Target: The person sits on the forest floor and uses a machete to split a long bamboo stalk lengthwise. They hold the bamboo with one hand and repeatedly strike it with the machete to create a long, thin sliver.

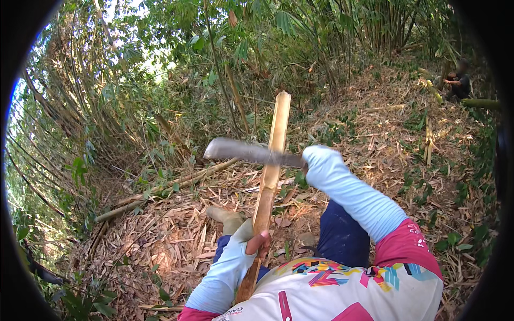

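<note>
One split bamboo strip is gripped by the left hand; the right hand clasps a blurred machete.

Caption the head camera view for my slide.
Left hand gripping a split bamboo strip, right hand holding a blade across it, above leaf litter.

Ground strewn with dry leaves, dense bamboo thicket, bright daylight through green foliage

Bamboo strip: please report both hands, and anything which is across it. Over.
Left hand gripping bamboo strip, low down. Right hand holding blade. Blade motion-blurred, crossing strip in view; contact unclear.
</note>
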A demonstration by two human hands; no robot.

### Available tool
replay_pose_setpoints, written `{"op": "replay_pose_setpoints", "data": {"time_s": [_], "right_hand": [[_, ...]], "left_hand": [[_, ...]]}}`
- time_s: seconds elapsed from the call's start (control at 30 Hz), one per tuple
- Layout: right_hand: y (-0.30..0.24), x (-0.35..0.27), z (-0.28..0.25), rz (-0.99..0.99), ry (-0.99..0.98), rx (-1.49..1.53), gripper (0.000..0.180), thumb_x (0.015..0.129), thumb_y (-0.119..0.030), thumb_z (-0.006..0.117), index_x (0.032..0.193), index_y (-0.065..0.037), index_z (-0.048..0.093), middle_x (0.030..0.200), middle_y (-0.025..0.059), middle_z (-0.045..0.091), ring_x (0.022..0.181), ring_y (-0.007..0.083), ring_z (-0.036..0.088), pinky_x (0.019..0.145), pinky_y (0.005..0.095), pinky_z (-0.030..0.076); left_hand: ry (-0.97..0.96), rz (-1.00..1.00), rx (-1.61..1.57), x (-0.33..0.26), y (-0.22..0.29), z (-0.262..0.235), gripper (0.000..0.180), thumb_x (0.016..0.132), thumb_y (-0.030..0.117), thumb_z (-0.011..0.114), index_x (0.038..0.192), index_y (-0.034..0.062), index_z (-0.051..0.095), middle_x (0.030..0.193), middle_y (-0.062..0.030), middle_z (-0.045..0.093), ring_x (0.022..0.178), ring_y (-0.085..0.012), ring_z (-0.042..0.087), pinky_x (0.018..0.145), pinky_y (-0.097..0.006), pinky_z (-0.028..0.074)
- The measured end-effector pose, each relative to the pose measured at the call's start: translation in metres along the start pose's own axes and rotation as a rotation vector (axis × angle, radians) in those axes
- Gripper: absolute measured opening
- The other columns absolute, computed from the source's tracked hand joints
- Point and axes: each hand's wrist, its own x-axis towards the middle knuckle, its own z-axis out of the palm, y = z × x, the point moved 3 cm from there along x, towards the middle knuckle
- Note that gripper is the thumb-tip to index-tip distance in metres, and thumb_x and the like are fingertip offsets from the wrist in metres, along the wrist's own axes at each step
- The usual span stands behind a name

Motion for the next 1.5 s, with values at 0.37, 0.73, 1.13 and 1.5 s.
{"op": "replay_pose_setpoints", "data": {"time_s": [0.37,0.73,1.13,1.5], "right_hand": [[0.002,0.003,-0.007,-0.05,-0.017,0.178,0.009,0.078,0.001,0.062,0.084,0.0,0.069,0.078,0.0152,0.068,0.075,0.0276,0.067,0.069,0.0396,0.054],[0.011,-0.014,-0.058,-0.098,0.25,-0.009,0.016,0.082,-0.002,0.061,0.097,-0.004,0.067,0.087,0.0187,0.068,0.087,0.0346,0.068,0.075,0.0405,0.054],[0.009,-0.006,-0.072,-0.23,0.167,-0.254,0.009,0.082,-0.005,0.063,0.09,-0.005,0.067,0.086,0.0184,0.069,0.085,0.0341,0.069,0.077,0.0405,0.055],[0.16,0.089,-0.037,0.22,0.302,-0.155,0.025,0.085,-0.015,0.056,0.102,-0.002,0.069,0.104,0.0265,0.068,0.101,0.0413,0.066,0.088,0.0473,0.053]], "left_hand": [[0.032,0.04,-0.005,-0.013,0.01,0.013,0.028,0.094,0.03,0.064,0.102,0.0052,0.053,0.069,-0.003,0.055,0.05,-0.0117,0.053,0.045,-0.025,0.043],[-0.002,-0.083,-0.01,-0.016,0.003,0.013,0.033,0.095,0.025,0.06,0.116,0.0023,0.05,0.072,-0.0043,0.054,0.052,-0.0118,0.053,0.046,-0.026,0.044],[-0.036,-0.003,-0.027,-0.015,0.017,0.02,0.032,0.095,0.023,0.061,0.116,0.0021,0.049,0.072,-0.0039,0.053,0.053,-0.0126,0.051,0.049,-0.027,0.043],[-0.062,0.018,-0.167,-0.025,0.014,0.005,0.039,0.091,0.03,0.07,0.113,0.0033,0.052,0.073,-0.0069,0.056,0.054,-0.0169,0.056,0.048,-0.029,0.046]]}}
